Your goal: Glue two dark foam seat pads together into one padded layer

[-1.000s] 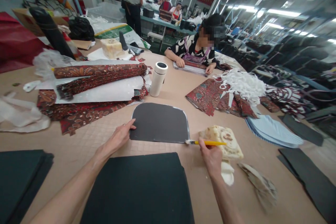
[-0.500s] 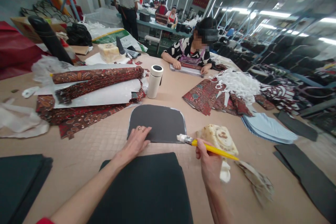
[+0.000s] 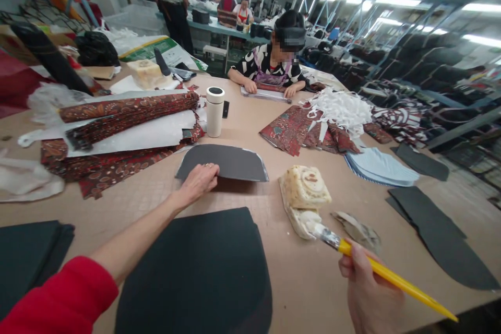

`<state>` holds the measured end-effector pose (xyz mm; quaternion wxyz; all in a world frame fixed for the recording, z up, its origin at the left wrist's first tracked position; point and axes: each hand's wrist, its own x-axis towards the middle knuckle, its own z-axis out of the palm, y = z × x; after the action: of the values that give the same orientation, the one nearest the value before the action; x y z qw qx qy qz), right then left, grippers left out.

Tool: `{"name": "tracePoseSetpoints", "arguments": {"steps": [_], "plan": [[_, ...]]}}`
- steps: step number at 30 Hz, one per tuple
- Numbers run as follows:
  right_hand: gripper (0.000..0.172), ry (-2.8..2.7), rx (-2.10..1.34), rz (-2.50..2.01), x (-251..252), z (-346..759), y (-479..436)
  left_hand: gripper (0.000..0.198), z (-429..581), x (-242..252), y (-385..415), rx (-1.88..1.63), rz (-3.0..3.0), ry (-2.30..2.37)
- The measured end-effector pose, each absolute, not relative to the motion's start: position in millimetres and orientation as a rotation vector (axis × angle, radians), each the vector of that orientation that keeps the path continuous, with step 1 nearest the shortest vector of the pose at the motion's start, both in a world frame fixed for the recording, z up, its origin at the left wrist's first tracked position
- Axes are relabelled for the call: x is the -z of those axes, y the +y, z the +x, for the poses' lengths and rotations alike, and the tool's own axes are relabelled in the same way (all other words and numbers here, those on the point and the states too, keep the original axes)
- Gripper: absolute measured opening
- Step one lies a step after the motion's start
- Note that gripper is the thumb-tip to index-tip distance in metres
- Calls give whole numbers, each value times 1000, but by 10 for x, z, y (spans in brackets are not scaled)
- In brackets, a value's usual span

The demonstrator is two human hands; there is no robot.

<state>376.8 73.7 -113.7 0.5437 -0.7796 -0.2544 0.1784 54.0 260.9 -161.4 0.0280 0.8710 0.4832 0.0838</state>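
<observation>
My left hand grips the near edge of a dark grey, round-cornered panel and lifts that edge off the table. White paste shows along the panel's far rim. In my right hand is a paintbrush with a yellow handle. Its white-coated bristles touch the paste at the open lower end of a glue container, a yellowed, crusted block. Closest to me lies a stack of large dark panels. A crumpled, stained rag rests just beyond the brush.
Patterned fabric rolls and sheets cover the left. A white flask stands upright beyond the grey panel. Light blue pieces and dark strips lie on the right. Across the table a co-worker handles patterned material.
My right hand has carried the brush from the panel's right edge down and right to the glue container. My left hand has raised the panel's near edge, which lay flat before.
</observation>
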Motion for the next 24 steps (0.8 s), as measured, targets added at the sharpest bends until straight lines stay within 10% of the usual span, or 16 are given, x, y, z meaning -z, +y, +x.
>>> {"name": "tracePoseSetpoints", "arguments": {"steps": [7, 24], "plan": [[30, -543, -461, -1471, 999, 3915, 569, 13, 593, 1120, 1642, -427, 2789, 1563], [43, -1024, -885, -1566, 1024, 3124, 490, 16, 552, 2008, -285, -367, 2348, 1607]]}}
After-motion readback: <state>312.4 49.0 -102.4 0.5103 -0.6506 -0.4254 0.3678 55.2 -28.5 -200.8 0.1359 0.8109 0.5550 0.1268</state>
